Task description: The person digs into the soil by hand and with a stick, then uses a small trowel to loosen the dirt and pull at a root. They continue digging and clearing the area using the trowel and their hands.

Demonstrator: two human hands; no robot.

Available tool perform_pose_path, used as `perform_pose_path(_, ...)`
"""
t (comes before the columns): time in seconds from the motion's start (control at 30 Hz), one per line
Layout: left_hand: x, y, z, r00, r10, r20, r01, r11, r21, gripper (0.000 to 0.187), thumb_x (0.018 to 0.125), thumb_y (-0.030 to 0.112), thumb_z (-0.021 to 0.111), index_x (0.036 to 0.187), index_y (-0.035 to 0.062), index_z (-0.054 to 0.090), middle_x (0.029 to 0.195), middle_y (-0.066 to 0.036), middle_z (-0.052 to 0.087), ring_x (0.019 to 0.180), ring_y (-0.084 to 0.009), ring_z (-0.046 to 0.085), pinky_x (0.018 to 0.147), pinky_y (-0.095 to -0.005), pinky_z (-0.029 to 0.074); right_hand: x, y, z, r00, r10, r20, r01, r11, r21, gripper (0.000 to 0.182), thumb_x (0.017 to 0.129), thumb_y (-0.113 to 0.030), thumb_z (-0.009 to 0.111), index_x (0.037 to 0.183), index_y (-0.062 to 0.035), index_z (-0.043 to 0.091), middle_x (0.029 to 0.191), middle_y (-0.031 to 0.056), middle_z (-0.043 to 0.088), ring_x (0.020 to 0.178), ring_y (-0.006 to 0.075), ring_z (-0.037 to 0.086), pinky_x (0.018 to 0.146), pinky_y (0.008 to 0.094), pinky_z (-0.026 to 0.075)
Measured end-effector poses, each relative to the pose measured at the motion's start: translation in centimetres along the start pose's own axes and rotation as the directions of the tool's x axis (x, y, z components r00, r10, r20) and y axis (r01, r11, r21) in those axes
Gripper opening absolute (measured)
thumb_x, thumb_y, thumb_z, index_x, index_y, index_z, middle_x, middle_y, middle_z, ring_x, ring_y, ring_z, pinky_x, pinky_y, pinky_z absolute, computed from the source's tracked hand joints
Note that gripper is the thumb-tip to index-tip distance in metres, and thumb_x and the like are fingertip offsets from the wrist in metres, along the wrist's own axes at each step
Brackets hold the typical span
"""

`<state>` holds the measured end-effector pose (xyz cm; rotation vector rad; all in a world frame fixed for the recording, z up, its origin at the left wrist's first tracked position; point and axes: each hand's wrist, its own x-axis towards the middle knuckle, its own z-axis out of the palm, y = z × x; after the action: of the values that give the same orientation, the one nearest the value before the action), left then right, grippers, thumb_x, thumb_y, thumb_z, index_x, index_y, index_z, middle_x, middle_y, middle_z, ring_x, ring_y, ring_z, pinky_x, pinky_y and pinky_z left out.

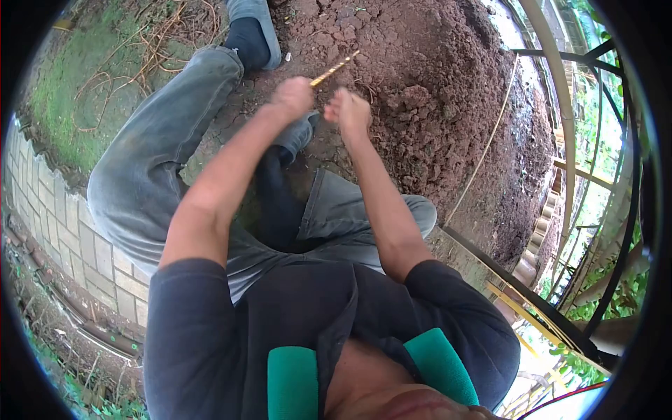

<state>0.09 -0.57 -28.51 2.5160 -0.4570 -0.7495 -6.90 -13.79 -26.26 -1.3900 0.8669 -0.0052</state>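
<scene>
My left hand (292, 98) is closed around one end of a thin, yellow rod with dark spiral bands (334, 68). The rod slants up and to the right from the fist, its far end over the soil. Close beside it, on the right, is my right hand (348, 112), with its fingers curled in. Motion blurs both hands, and whatever the right fingers may hold is hidden. Beneath them are bare brown soil (329, 31) and my shoe (299, 134).
Loose clods of soil (427, 126) are heaped to the right, near a bamboo and metal frame (549, 63). Dry roots (150, 52) lie at the upper left on mossy ground. A brick path (77, 238) runs along the left. My bent legs (154, 154) surround the work spot.
</scene>
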Motion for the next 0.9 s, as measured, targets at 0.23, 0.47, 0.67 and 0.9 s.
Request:
perform_pose_path(0.23,-4.1,12.1,-3.2,0.877,-0.303,0.374,0.392,-0.001,-0.92,0.016,0.089,0.012,0.043,0.079,0.0057,0.054,0.06,-0.007,0.05,0.039,-0.0142,0.042,0.033,-0.0314,0.027,7.4,-3.5,0.2,0.937,0.332,0.112,-0.347,0.923,0.165,0.008,0.088,-0.001,0.05,0.091,0.0056,0.047,0.076,0.0153,0.057,0.06,0.0246,0.061,0.049,0.0358,0.05)
perform_pose_path(0.47,1.1,11.2,1.6,0.926,-0.365,0.095,0.294,0.54,-0.789,0.02,0.082,0.008,0.052,0.099,0.0021,0.061,0.092,-0.016,0.063,0.084,-0.0274,0.061,0.072,-0.0375,0.045,13.4,-2.2,0.8,0.933,0.356,-0.047,-0.335,0.911,0.239,0.003,0.083,0.006,0.048,0.082,0.0031,0.05,0.065,0.0124,0.052,0.049,0.0187,0.051,0.04,0.0321,0.036)
perform_pose_path(0.67,-0.5,7.7,3.7,0.995,0.069,-0.073,-0.091,0.925,-0.368,0.027,0.082,0.018,0.052,0.103,0.0081,0.065,0.103,-0.02,0.064,0.098,-0.0367,0.061,0.088,-0.0445,0.048,9.0,-1.5,-0.8,0.949,0.287,-0.131,-0.137,0.747,0.65,0.012,0.085,0.001,0.048,0.073,-0.0019,0.049,0.058,0.006,0.046,0.041,0.0147,0.038,0.038,0.0286,0.029)
perform_pose_path(0.9,-3.7,15.1,2.6,0.984,0.179,-0.019,-0.162,0.836,-0.525,0.029,0.089,0.017,0.047,0.112,0.0078,0.063,0.103,-0.022,0.063,0.097,-0.0377,0.06,0.086,-0.0404,0.047,3.5,-5.6,-8.2,0.975,0.118,-0.186,-0.017,0.883,0.468,0.018,0.092,-0.012,0.05,0.081,0.0016,0.056,0.062,0.0052,0.05,0.048,0.0153,0.046,0.047,0.0303,0.042)
